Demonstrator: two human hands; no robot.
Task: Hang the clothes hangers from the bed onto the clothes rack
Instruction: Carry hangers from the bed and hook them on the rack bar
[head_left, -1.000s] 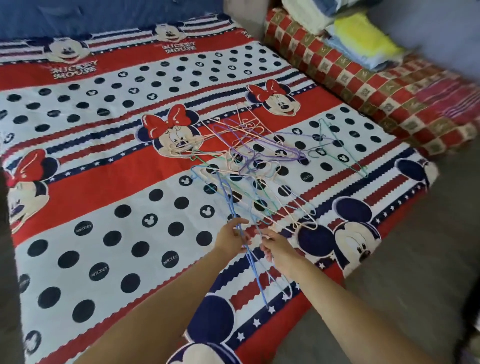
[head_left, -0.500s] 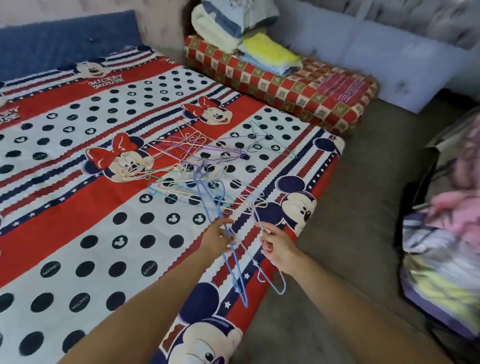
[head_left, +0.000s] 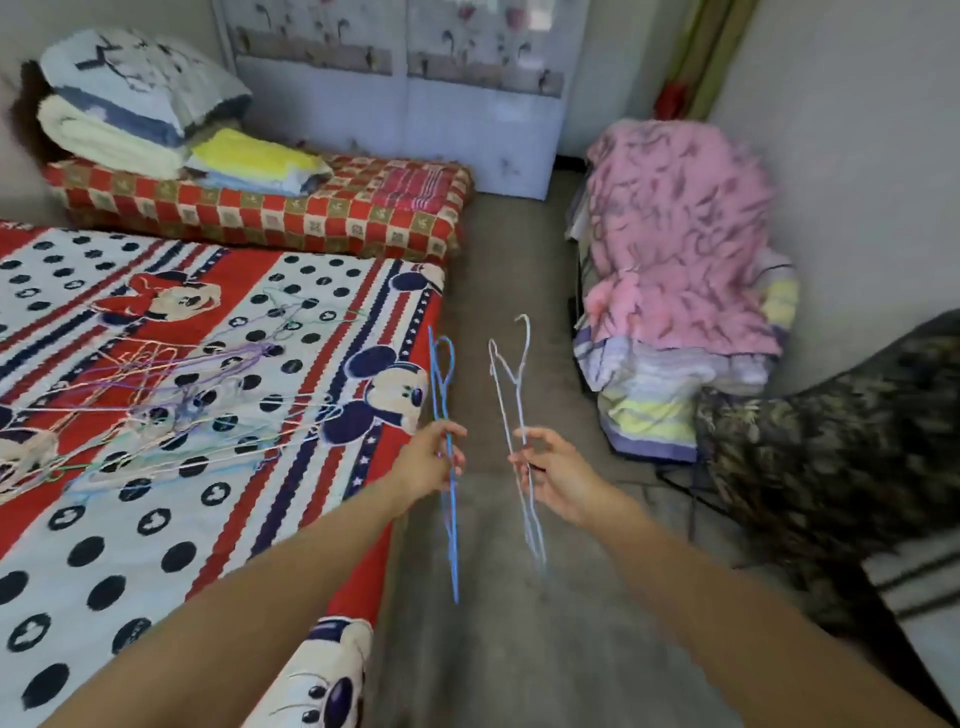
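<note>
left hand (head_left: 428, 462) pinches blue hanger (head_left: 451, 512) | right hand (head_left: 558, 475) pinches white hanger (head_left: 511, 395) | hands apart over floor, right of bed (head_left: 156, 525) | hanger pile (head_left: 171, 384) far left

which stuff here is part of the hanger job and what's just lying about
Part of the job:
- blue hanger, held in the left hand
- pale hanger, held in the right hand
- tangled hangers on the bed

Just lying about:
- folded blankets
- pink blanket
- checked mattress
</note>
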